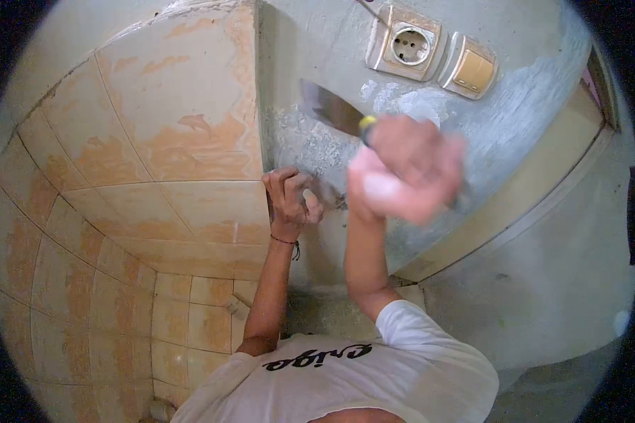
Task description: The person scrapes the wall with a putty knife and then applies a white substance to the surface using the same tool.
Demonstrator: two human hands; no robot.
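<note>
Head camera looks down along my arms at a wall corner; my right hand (406, 169) is blurred, raised in front of the grey plastered wall (317, 42), its fingers wrapped round the handle of a putty knife (331, 111); the knife's broad metal blade points up and to the left, lying against or just off the plaster, I cannot tell which; a bit of yellow shows where the blade meets the handle; my left hand (291, 196) sits lower, at the edge where the beige tiles (183, 106) meet the plaster, fingers curled in and pressed to the wall; whether it grips anything I cannot tell; a dark cord bracelet (287, 242) circles that wrist; above the blade, set in the plaster, a socket (407, 44) sits just beside a light switch (473, 68); the plaster beneath them is rough and patchy; my white T-shirt (374, 384) fills the bottom of the view.
</note>
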